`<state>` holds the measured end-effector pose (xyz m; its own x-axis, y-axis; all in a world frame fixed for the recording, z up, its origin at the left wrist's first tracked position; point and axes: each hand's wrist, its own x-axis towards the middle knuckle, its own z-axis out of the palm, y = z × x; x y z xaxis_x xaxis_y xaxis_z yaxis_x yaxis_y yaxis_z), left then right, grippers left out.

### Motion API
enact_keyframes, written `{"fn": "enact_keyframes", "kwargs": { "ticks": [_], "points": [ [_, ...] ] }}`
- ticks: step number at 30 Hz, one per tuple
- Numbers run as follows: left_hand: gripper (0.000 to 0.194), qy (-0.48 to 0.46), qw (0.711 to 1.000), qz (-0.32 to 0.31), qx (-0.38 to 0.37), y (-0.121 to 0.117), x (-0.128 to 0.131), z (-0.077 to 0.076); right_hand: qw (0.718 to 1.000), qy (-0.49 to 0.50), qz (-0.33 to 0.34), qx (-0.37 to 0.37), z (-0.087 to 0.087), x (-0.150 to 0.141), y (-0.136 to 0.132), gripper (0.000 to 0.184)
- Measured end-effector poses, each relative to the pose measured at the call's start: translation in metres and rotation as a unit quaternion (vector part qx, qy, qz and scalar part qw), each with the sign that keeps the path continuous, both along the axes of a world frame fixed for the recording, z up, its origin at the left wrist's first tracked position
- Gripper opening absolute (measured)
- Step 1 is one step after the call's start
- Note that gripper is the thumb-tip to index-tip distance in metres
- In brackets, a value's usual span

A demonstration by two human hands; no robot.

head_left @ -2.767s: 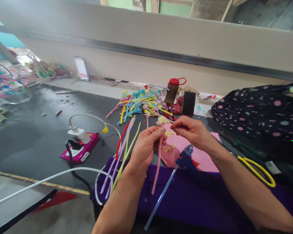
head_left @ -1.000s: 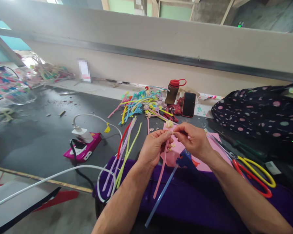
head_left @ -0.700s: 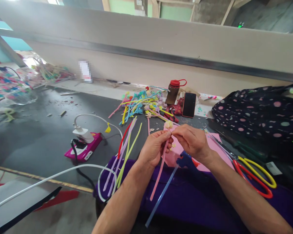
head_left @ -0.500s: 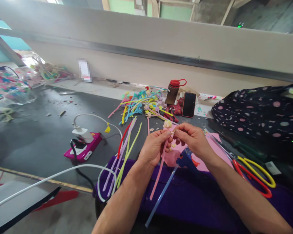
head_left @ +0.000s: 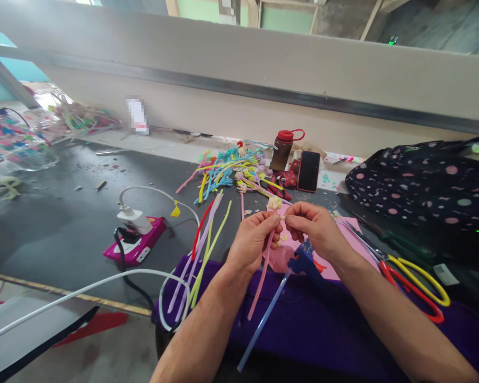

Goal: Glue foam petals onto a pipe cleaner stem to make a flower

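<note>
My left hand [head_left: 250,243] is closed around a pink pipe cleaner stem [head_left: 260,282] topped by a small cream flower head [head_left: 274,202]. My right hand [head_left: 316,229] pinches something tiny and pale right beside that flower head, just under it. The stem hangs down over the purple cloth [head_left: 319,324] on my lap. A blue glue gun [head_left: 303,261] with a clear glue stick [head_left: 263,322] lies just below my hands on a pink sheet [head_left: 343,260].
Loose pipe cleaners [head_left: 205,234] lie to the left, a colourful pile of finished pieces [head_left: 231,170] behind. A pink power strip [head_left: 134,242] with white charger, a brown bottle [head_left: 281,149], a phone [head_left: 308,170], red and yellow scissors [head_left: 415,282] and a dotted bag [head_left: 423,186] surround the dark table [head_left: 56,223].
Both hands have stayed near the flower head, with my right fingers shifting slightly around its base. The view tilted a little since the oldest frame, bringing the red scissors into sight.
</note>
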<state>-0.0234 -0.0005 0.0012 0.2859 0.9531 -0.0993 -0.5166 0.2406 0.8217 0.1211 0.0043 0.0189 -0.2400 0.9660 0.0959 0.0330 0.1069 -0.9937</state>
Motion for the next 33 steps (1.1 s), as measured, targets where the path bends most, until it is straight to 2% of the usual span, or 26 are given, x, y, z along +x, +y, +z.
{"fn": "enact_keyframes", "kwargs": {
  "ticks": [9,20,24,28,30,33],
  "points": [
    [0.025,-0.004,1.000,-0.028,0.007,-0.001,0.002,-0.004,0.991,0.096,0.070,-0.056,-0.007,0.004,0.006,0.013],
    [0.024,0.009,0.999,-0.033,0.008,0.000,0.005,-0.006,0.980,0.141,0.115,-0.081,-0.017,0.009,0.015,0.015],
    [0.024,0.022,0.999,-0.031,0.008,0.000,0.006,-0.007,0.983,0.123,0.111,-0.084,-0.019,0.011,0.016,0.017],
    [0.026,0.013,0.999,-0.035,-0.006,0.002,0.006,-0.008,0.992,0.062,0.086,-0.067,-0.014,0.014,0.016,0.018],
    [0.027,0.004,0.999,-0.036,-0.020,0.003,0.006,-0.006,0.997,0.018,0.064,-0.035,-0.008,0.017,0.015,0.018],
    [0.026,-0.008,0.998,-0.035,-0.047,0.003,0.005,-0.004,0.997,-0.055,0.011,0.050,0.000,0.021,0.013,0.017]
  ]
}}
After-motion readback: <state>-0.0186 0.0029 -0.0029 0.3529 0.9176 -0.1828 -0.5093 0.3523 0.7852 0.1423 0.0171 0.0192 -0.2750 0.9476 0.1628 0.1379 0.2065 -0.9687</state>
